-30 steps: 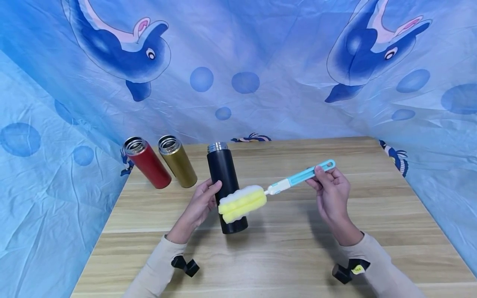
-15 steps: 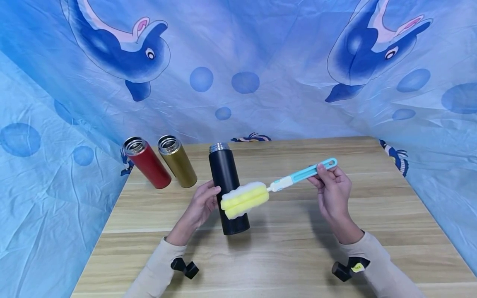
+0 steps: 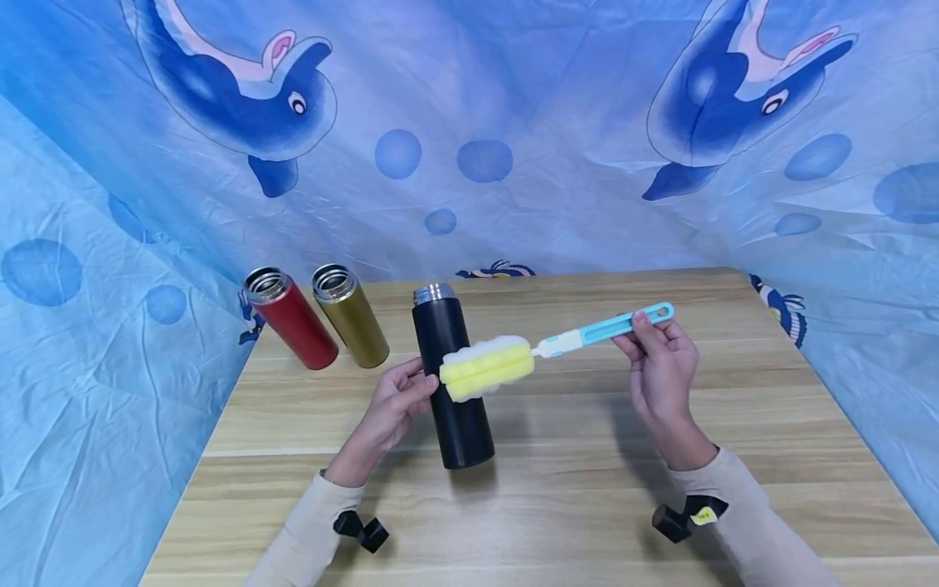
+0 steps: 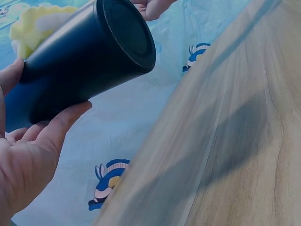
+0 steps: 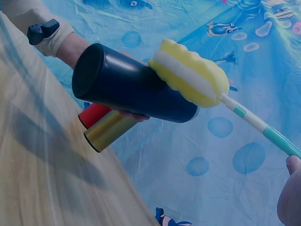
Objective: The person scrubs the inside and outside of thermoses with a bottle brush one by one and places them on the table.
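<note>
My left hand (image 3: pixel 396 403) grips a black thermos bottle (image 3: pixel 465 432) around its middle, lifted over the table with its steel mouth uncapped. In the left wrist view the thumb and fingers wrap the black bottle (image 4: pixel 80 61), whose base faces the camera. Between thumb and fingers, my right hand (image 3: pixel 663 375) pinches the turquoise handle of a bottle brush (image 3: pixel 487 368). Its yellow and white sponge head overlaps the bottle's side in the head view. From the right wrist, the sponge (image 5: pixel 193 73) appears beside the bottle's upper half, outside the mouth.
A red thermos bottle (image 3: pixel 293 322) and a gold thermos bottle (image 3: pixel 352 318), both uncapped, stand at the table's back left. Blue dolphin-print sheeting (image 3: pixel 543 220) rises behind the wooden table (image 3: pixel 572 505) and along its sides.
The brush has risen in the head view and turned closer to level, its sponge moving up along the bottle. The black bottle has shifted slightly down and right. Both grips stay the same.
</note>
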Demonstrator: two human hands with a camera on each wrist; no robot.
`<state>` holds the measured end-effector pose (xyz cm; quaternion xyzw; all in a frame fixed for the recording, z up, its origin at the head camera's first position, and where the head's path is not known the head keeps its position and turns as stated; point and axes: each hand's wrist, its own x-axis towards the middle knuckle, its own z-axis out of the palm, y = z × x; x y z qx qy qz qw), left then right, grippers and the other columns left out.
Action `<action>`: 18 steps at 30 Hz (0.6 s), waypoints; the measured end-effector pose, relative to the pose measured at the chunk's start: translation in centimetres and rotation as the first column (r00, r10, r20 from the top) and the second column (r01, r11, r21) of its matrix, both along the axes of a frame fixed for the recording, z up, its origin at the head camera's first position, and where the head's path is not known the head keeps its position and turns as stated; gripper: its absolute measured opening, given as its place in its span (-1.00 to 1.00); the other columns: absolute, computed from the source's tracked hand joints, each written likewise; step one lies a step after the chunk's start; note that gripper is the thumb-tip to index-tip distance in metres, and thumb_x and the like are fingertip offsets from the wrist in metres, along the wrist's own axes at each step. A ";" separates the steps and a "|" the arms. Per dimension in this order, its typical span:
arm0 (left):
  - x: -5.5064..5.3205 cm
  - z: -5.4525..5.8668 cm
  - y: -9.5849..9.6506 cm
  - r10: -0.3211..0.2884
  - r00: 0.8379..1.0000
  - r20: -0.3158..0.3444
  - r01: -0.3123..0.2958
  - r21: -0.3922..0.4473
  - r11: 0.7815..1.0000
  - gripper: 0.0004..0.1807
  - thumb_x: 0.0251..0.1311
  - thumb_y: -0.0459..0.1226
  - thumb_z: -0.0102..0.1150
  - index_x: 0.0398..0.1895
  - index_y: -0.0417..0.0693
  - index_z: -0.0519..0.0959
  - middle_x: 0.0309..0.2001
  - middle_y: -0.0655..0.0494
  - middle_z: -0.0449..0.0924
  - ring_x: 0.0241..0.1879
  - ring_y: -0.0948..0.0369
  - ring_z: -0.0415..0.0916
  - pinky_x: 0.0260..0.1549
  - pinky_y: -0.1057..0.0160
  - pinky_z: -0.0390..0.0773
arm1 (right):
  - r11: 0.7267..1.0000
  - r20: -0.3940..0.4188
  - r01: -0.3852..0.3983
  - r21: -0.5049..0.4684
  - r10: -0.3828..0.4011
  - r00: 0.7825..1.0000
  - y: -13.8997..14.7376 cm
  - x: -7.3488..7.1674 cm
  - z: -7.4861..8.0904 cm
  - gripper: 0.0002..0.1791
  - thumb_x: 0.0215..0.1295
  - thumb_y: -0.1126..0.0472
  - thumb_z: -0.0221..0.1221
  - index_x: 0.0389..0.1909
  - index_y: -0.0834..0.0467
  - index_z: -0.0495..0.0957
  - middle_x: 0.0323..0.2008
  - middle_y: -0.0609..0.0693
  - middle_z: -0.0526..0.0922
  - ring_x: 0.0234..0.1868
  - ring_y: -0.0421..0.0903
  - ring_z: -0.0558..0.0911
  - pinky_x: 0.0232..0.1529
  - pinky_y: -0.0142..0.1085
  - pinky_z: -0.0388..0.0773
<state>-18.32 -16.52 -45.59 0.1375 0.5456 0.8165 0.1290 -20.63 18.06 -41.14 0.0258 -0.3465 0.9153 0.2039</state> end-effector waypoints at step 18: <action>0.2 -0.3 0.0 0.046 0.999 0.028 -0.040 -0.175 0.984 -0.54 0.35 -0.30 0.20 0.26 -0.03 0.33 -0.24 0.15 0.79 -0.34 0.30 0.69 -0.41 0.44 0.58 | 0.999 -0.006 0.034 -0.010 -0.034 0.999 -1.1 -1.6 0.8 -0.82 0.28 0.41 0.33 -0.28 0.42 0.51 -0.48 0.15 0.67 -0.50 -0.07 0.75 -0.37 -0.40 0.70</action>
